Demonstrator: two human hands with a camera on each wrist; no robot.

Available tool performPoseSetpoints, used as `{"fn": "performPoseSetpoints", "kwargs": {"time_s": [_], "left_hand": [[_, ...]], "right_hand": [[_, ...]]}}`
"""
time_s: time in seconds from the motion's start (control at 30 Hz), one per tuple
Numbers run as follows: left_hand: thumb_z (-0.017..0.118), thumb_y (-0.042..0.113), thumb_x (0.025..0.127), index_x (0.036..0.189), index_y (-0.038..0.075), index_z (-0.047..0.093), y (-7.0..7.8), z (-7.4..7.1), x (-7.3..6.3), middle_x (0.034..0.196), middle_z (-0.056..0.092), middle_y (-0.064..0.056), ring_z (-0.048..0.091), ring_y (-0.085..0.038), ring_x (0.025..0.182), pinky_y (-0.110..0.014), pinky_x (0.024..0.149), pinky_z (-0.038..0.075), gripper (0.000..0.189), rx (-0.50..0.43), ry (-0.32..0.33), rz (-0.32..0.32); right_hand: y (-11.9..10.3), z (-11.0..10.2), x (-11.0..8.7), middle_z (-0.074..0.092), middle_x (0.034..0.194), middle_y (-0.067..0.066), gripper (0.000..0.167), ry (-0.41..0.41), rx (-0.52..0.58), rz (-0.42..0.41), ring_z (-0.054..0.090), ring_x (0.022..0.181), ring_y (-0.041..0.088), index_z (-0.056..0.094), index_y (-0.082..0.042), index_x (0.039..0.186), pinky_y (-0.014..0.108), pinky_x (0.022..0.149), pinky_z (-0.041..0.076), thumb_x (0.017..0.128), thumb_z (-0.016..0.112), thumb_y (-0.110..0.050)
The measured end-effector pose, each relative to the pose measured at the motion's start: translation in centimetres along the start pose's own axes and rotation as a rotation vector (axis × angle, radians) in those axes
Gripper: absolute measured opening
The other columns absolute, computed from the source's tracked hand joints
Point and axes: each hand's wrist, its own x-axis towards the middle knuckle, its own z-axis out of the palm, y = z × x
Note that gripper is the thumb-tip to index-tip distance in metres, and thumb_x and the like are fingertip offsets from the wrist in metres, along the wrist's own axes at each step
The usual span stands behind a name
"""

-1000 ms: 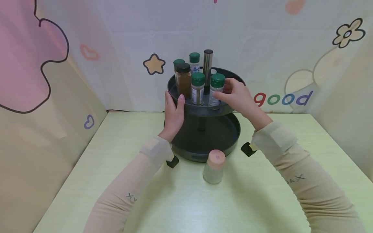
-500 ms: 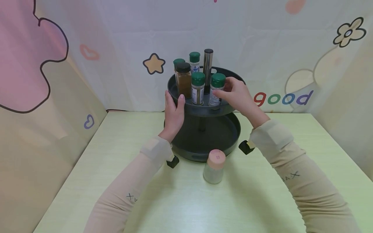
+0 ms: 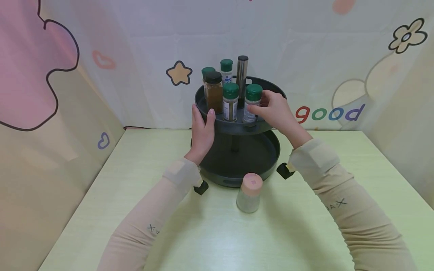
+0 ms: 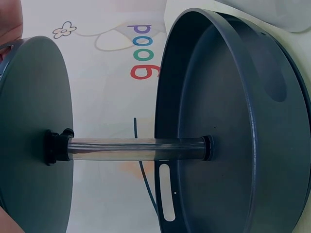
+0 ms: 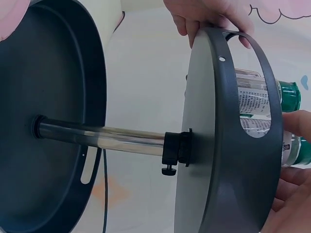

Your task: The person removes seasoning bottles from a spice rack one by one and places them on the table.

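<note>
A black two-tier turntable rack stands on the table. In the head view my left hand holds the upper tray's left edge, thumb at the front of the rim; the right wrist view shows this hand with fingers at the tray's underside. My right hand pinches a green-capped spice jar at the upper tray's front right, thumb on its label. Just left of it stand another green-capped jar and a black-capped jar of brown powder. The jar's base is near the tray floor.
Behind them in the upper tray are two green-capped jars and a slim metal cylinder. A pink-topped clear container stands before the lower tray. A printed backdrop hangs behind the table.
The hands, jar and rack keep almost the same place. The right forearm has shifted slightly left and up, and the head view has tilted a little.
</note>
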Motion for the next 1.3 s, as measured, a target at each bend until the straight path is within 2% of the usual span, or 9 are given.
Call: {"fn": "performPoseSetpoints", "kwargs": {"time_s": [0.6, 0.77, 1.03, 1.3], "left_hand": [[0.032, 0.058, 0.086, 0.142, 0.020, -0.009, -0.02, -0.02, 0.07, 0.149, -0.008, 0.008, -0.003, -0.009, 0.137, -0.033, 0.112, 0.007, 0.079, 0.003, -0.003, -0.007], [0.032, 0.058, 0.086, 0.142, 0.019, -0.008, -0.01, -0.01, 0.06, 0.150, -0.007, 0.007, -0.003, -0.010, 0.137, -0.033, 0.112, 0.007, 0.079, 0.001, -0.001, -0.004], [0.032, 0.058, 0.086, 0.142, 0.020, -0.009, -0.03, -0.05, 0.06, 0.149, -0.008, 0.009, -0.002, -0.010, 0.137, -0.033, 0.112, 0.008, 0.079, -0.002, -0.002, -0.003], [0.032, 0.059, 0.086, 0.142, 0.020, -0.008, -0.09, -0.02, 0.09, 0.149, -0.007, 0.010, -0.002, -0.010, 0.137, -0.034, 0.111, 0.008, 0.080, 0.005, 0.001, -0.012]], "right_hand": [[0.04, 0.09, -0.07, 0.056, 0.117, 0.014, 0.046, 0.005, 0.026, -0.003, 0.052, 0.104, 0.025, 0.047, -0.004, 0.119, 0.043, 0.089, 0.044, 0.082, 0.060, -0.028], [0.06, 0.12, -0.06, 0.057, 0.114, 0.014, 0.045, 0.020, 0.020, -0.011, 0.052, 0.100, 0.025, 0.048, -0.003, 0.117, 0.041, 0.086, 0.046, 0.082, 0.059, -0.029], [0.02, 0.11, -0.20, 0.056, 0.108, 0.014, 0.043, 0.050, 0.039, -0.011, 0.047, 0.090, 0.023, 0.047, -0.003, 0.116, 0.031, 0.074, 0.044, 0.083, 0.057, -0.030], [-0.01, 0.13, -0.34, 0.055, 0.109, 0.014, 0.043, 0.083, 0.086, -0.001, 0.046, 0.091, 0.023, 0.046, -0.003, 0.118, 0.031, 0.076, 0.044, 0.084, 0.056, -0.028]]}}
